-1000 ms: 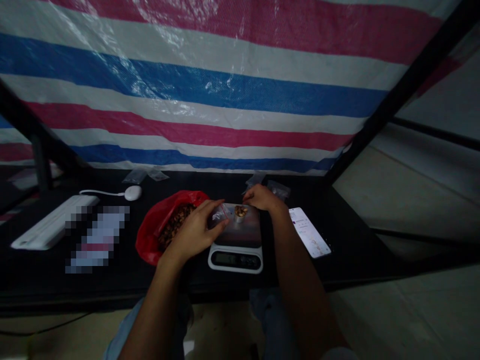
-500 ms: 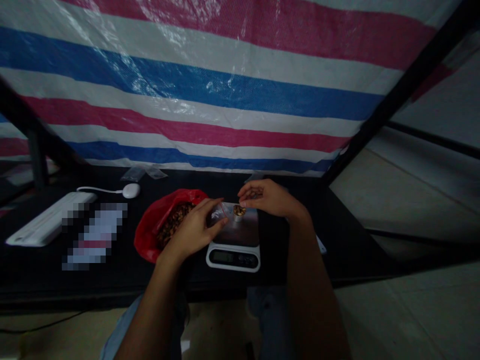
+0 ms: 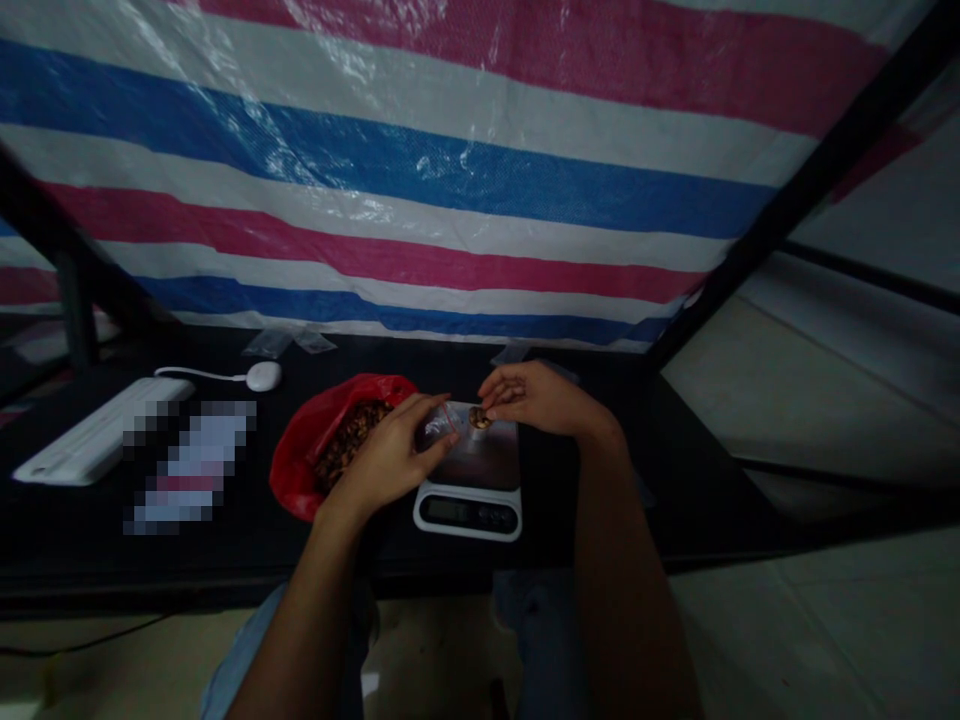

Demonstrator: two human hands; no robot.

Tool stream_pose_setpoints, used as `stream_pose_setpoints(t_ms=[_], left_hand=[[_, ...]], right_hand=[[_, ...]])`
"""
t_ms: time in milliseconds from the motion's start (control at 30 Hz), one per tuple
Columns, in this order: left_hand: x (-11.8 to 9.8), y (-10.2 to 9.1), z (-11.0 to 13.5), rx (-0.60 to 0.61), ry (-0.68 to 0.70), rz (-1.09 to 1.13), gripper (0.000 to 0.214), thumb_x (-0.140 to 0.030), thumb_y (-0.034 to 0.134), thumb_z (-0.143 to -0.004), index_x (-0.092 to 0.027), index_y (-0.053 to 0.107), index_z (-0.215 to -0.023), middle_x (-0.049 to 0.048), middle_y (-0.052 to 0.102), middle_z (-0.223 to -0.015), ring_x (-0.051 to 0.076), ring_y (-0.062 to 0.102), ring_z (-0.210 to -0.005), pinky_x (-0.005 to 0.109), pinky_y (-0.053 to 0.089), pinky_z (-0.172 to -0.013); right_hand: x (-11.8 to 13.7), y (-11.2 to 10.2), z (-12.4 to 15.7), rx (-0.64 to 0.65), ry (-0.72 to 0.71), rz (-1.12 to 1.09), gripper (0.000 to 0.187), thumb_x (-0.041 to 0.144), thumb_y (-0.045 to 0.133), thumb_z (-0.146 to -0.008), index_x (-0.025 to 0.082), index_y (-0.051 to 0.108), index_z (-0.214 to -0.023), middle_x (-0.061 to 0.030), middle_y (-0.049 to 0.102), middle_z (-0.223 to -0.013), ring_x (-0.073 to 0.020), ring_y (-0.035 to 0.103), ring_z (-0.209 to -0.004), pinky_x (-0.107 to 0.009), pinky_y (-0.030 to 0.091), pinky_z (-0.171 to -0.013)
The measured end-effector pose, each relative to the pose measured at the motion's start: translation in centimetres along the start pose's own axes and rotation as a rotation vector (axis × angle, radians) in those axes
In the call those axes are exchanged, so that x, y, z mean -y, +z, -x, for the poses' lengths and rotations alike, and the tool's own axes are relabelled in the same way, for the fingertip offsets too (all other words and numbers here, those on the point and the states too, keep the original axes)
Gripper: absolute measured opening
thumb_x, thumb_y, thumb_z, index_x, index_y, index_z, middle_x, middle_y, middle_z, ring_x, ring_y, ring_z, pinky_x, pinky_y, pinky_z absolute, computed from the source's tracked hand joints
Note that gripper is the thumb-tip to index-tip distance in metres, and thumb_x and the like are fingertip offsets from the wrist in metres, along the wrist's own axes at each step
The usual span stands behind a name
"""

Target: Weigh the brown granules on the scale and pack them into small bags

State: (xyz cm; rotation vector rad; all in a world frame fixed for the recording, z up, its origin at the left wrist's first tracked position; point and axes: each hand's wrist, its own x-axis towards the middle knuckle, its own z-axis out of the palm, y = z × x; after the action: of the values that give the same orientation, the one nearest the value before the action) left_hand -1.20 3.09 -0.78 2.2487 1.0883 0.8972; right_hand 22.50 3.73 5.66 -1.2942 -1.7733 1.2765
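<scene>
My left hand [image 3: 394, 455] pinches a small clear plastic bag [image 3: 437, 429] over the left side of a white kitchen scale [image 3: 469, 490]. My right hand [image 3: 536, 398] is closed on a small cup [image 3: 478, 418] of brown pieces, holding it tilted toward the bag's mouth above the scale's platform. Just left of my left hand lies an open red plastic bag [image 3: 307, 450] filled with the same brown pieces.
On the black table [image 3: 225, 550], a white keyboard [image 3: 94, 445] and a white mouse [image 3: 264, 376] lie at the left beside a blurred patch. Small clear bags [image 3: 289, 343] lie near the striped tarp [image 3: 450, 180]. A black frame post [image 3: 787, 190] slants at the right.
My right hand has gone from resting beside the cup on the scale to gripping it and lifting it a little toward the clear bag. My forearm now hides the phone at right.
</scene>
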Motion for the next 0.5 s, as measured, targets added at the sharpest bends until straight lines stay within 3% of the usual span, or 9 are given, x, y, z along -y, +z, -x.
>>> stream_pose_setpoints(t_ms=[500], left_hand=[[0.07, 0.16, -0.05, 0.012, 0.019, 0.009, 0.048, -0.036, 0.062, -0.092, -0.016, 0.060, -0.136, 0.0128, 0.066, -0.125, 0.027, 0.064, -0.114, 0.041, 0.050, -0.103]], right_hand=[[0.22, 0.22, 0.12, -0.007, 0.029, 0.054, 0.022, 0.000, 0.074, -0.073, 0.016, 0.067, -0.085, -0.0012, 0.073, -0.079, -0.0144, 0.070, -0.075, -0.026, 0.055, -0.073]])
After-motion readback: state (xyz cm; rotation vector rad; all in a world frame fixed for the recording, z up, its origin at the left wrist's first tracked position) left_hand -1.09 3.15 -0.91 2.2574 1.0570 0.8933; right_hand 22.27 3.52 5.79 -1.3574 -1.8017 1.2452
